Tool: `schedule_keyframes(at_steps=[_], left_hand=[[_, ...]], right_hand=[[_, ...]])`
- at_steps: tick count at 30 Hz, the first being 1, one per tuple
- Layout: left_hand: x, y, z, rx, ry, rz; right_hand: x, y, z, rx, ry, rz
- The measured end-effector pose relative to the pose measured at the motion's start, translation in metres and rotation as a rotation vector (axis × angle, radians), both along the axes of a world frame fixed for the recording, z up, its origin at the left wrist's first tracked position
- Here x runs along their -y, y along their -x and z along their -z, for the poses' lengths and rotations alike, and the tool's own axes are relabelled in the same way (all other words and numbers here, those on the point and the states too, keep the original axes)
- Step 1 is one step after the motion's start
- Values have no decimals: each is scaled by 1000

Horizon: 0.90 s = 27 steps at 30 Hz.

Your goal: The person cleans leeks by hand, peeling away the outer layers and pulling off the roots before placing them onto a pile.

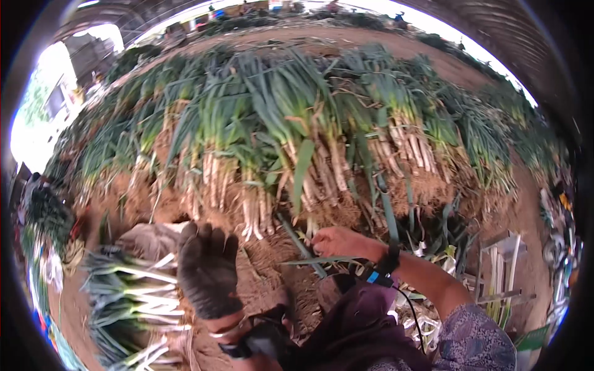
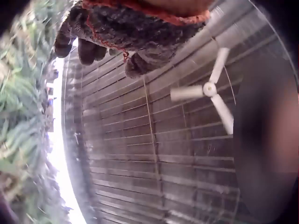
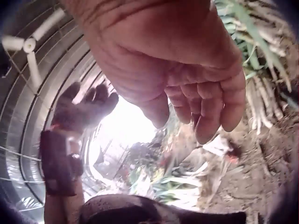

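In a dark grey glove with reddish trim, my left hand (image 1: 209,275) is raised with its fingers straight and nothing in it. The left wrist view shows the same glove (image 2: 135,35) against the roof. My bare right hand (image 1: 339,241) is close to the root ends of the piled leeks (image 1: 272,105). Seen in the right wrist view, the fingers of this hand (image 3: 163,65) hang loosely curled, holding nothing. Beside the left hand, at lower left, cleaner leeks (image 1: 151,290) with white stems lie in a stack.
A crumpled sack (image 1: 148,240) lies behind the cleaner leeks. Cut leaves (image 1: 442,232) are heaped right of the right arm, and a small metal frame (image 1: 498,278) stands farther right. Bare soil (image 1: 260,263) shows between the hands. A ceiling fan (image 2: 210,88) hangs overhead.
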<state>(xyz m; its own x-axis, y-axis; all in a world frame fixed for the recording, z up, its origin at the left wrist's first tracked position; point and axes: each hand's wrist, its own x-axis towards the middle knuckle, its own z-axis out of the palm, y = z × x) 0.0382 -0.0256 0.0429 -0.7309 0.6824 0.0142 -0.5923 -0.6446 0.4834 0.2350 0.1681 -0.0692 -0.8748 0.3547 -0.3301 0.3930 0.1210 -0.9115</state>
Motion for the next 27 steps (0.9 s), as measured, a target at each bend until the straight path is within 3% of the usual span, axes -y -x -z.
schedule_keyframes(at_steps=[2,4,7,9,11,13,15,18,19,22,24,27], left_hand=[[-7,13,16,92,-158,236],[-10,1,18,108,-24,160],[-25,-7,16,89,32,181],[-35,-12,15,97,98,176],[-43,-10,21,95,108,199],[-53,-14,20,114,154,202],[-59,-14,24,146,152,237],[-65,-20,21,126,204,206],[-67,-20,25,110,181,219],[-76,-29,27,140,140,269],[-86,-41,25,116,116,301],[-100,-68,19,151,169,335]], right_hand=[[-37,-12,5,90,-81,101],[-72,-16,13,130,-36,233],[-134,-4,52,313,-522,327],[-182,1,140,379,-498,494],[-194,12,148,366,-285,644],[-228,19,227,138,-226,660],[-217,28,181,223,-188,581],[-194,26,68,252,-32,429],[-178,25,54,92,76,624],[-146,-17,6,-116,64,629],[-111,-50,-45,-45,78,608],[-65,-128,-49,-185,150,459]])
